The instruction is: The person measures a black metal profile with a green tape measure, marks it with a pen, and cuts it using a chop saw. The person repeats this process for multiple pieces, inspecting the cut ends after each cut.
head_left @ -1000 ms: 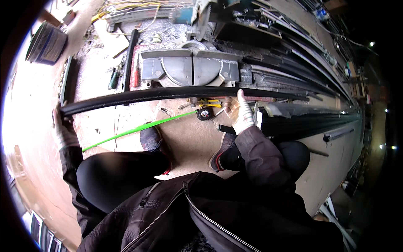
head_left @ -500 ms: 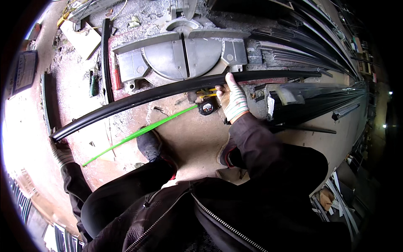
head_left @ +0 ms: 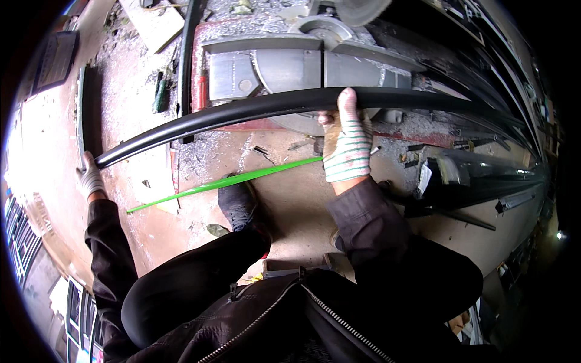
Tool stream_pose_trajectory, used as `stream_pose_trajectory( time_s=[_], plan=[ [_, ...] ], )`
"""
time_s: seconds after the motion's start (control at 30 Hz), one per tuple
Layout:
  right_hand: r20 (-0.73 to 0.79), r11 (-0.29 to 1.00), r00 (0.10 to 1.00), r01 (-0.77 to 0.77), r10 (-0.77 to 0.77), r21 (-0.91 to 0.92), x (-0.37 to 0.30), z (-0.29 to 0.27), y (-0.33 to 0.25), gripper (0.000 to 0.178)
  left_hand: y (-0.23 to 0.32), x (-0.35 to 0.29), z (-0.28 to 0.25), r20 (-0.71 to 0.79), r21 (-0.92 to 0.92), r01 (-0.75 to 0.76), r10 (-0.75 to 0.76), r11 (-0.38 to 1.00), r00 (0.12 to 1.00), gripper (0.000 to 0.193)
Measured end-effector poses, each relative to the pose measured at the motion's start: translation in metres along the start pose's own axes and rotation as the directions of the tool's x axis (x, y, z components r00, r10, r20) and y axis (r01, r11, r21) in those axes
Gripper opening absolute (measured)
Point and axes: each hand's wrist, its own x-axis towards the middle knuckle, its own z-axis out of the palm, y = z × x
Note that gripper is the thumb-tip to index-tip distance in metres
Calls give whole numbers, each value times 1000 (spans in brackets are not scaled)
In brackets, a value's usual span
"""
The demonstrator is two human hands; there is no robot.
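Observation:
A long black metal profile (head_left: 242, 112) stretches across in front of me, bowed by the lens. Its left end is gripped by my left hand (head_left: 91, 178), gloved, thumb over the tip. My right hand (head_left: 348, 142), in a white glove with green stripes, holds it near the middle with the thumb on top. Behind the profile lies the grey bed of a mitre saw (head_left: 290, 69), partly covered by it; the saw's blade (head_left: 363, 9) shows at the top edge. Below, a green tape measure blade (head_left: 236, 181) runs out from behind my right hand, which hides its case.
Dark profiles lie heaped at the right, beside a plastic-wrapped bundle (head_left: 478, 175). A black bar (head_left: 187, 78), a red-handled tool (head_left: 202, 92) and a green-handled tool (head_left: 160, 95) lie left of the saw. Metal shavings (head_left: 224, 151) litter the floor. My shoe (head_left: 239, 202) is near the tape.
Both hands have brought the black profile up and slightly to the right, still gripping it. The view has shifted, and the tape measure's case is now hidden behind my right hand.

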Motion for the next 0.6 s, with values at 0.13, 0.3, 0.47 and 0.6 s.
stream_pose_trajectory(
  time_s=[0.13, 0.3, 0.47, 0.6],
  plan=[
    [88, 1000, 996, 14, -16, 15, 2, -1, 13, 17, 76, -82, -33, -32, -91, -348, 346, 933, 938, 67],
    [133, 997, 989, 64, -58, -40, -2, 8, 15, 17, 172, -201, -63, 5, -670, -639, 864, 377, 504, 54],
    [181, 998, 983, 41, -30, -57, -12, 21, 9, 18, 228, -223, -93, 141, -529, -818, 974, 227, 179, 63],
    [205, 997, 979, 29, -14, -69, -19, 27, 8, 17, 222, -216, -78, 214, -609, -727, 948, 317, 234, 49]
  ],
)
